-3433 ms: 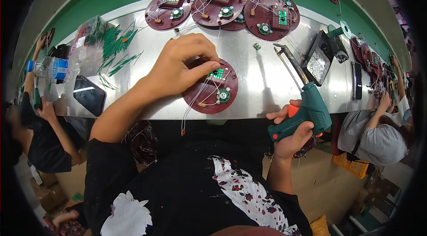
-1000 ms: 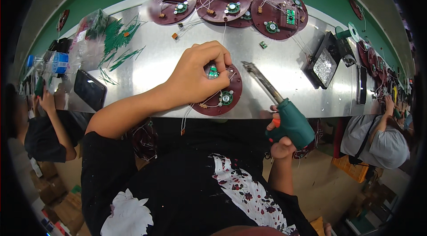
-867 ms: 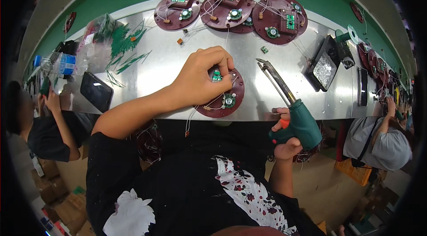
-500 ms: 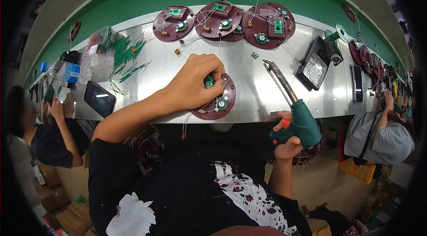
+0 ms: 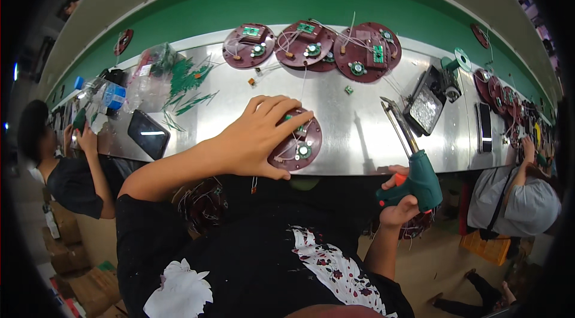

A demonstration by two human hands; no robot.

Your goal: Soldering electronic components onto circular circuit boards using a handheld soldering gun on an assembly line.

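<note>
My left hand (image 5: 254, 135) lies spread over the left side of a round maroon disc (image 5: 311, 128) at the near edge of the metal table, fingers apart and thumb at its near rim. Under the fingers a green circuit board (image 5: 290, 117) shows in part. A small round green part with a white centre (image 5: 304, 150) sits on the disc, with thin white wires around it. My right hand (image 5: 400, 207) is closed round the handle of a green soldering gun (image 5: 424, 180). Its metal tip (image 5: 388, 102) points up and away over the table, apart from the disc.
Several wired maroon discs (image 5: 248, 46) line the back. Green wires (image 5: 188, 81), a bottle (image 5: 114, 97) and a dark phone (image 5: 148, 133) lie left. At right are a black tray (image 5: 424, 101), a solder spool (image 5: 461, 59) and another phone (image 5: 484, 126). Co-workers sit on both sides.
My left hand has gone from a pinch at the board to spread fingers over the disc. The right hand still holds the soldering gun. The whole view has shifted slightly.
</note>
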